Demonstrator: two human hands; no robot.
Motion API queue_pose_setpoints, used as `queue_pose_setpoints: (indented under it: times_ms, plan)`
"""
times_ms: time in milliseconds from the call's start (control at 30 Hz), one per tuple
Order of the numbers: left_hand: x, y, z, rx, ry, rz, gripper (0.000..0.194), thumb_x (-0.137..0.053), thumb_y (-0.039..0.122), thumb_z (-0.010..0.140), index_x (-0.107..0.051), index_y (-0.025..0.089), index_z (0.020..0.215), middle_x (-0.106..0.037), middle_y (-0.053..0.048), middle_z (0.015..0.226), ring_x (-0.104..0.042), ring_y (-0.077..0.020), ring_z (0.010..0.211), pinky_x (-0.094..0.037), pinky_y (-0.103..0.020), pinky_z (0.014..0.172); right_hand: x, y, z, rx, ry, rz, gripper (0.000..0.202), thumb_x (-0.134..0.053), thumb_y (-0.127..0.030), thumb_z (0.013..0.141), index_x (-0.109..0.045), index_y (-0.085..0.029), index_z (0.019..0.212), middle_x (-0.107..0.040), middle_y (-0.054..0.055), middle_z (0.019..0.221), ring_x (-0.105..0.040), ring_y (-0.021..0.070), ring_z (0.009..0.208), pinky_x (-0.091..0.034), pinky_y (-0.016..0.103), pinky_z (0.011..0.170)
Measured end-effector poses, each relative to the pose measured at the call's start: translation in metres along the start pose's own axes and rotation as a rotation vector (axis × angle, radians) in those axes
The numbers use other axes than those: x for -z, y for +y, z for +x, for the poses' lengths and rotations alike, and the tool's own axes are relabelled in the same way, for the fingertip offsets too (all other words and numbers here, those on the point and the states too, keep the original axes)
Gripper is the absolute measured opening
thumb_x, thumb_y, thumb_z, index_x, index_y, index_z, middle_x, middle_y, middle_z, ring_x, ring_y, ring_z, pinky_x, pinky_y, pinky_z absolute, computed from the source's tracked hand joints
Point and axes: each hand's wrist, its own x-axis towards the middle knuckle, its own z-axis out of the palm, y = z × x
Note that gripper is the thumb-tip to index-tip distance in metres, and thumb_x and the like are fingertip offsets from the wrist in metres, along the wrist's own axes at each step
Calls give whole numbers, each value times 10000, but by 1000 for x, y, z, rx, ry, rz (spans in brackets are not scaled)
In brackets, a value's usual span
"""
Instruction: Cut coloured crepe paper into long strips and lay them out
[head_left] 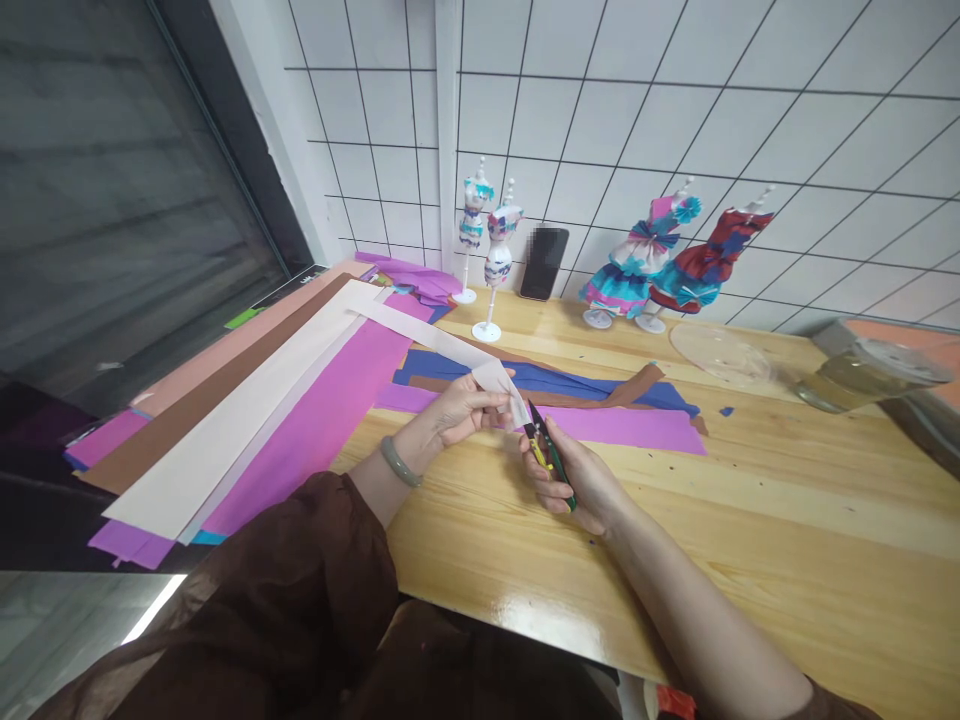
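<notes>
My left hand (472, 408) pinches the near end of a long white paper strip (439, 337), which trails back to the sheets on the left. In my right hand (581, 480) is a pair of small thread snips (551, 460) with dark blades and green and yellow on the handles. The snips' blades are at the strip's end, right beside my left fingertips; whether they have cut into it I cannot tell. Beneath and behind the hands lie a purple paper strip (622, 428), blue paper (480, 372) and a brown strip (637, 385).
Long sheets of white (240, 420), brown and pink paper (322, 420) overlap at the left. Two small dress forms (499, 250), a phone (545, 262) and two dressed forms (634, 260) stand along the tiled wall. A glass cup (862, 375) sits at the right.
</notes>
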Motion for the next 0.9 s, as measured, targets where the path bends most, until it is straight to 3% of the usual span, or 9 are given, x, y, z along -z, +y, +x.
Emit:
queue_pose_setpoints:
  times_ms: [367, 900]
  plan:
    - [-3, 1, -1, -31, 16, -70, 411, -650, 73, 705, -564, 137, 1103, -675, -70, 869, -649, -151, 799, -497, -306, 792, 0, -1, -1, -3, 17, 21, 380, -473, -530, 830, -568, -162, 826, -408, -71, 498, -196, 2, 307, -154, 140, 295]
    - [-3, 2, 0, -29, 71, -54, 303, -647, 102, 735, -612, 125, 1035, -673, -62, 868, -652, -143, 780, -528, -281, 757, 1, 1, 1, 64, 63, -107, 410, -484, -575, 803, -534, -167, 793, -328, -90, 473, -158, 15, 339, -145, 143, 314]
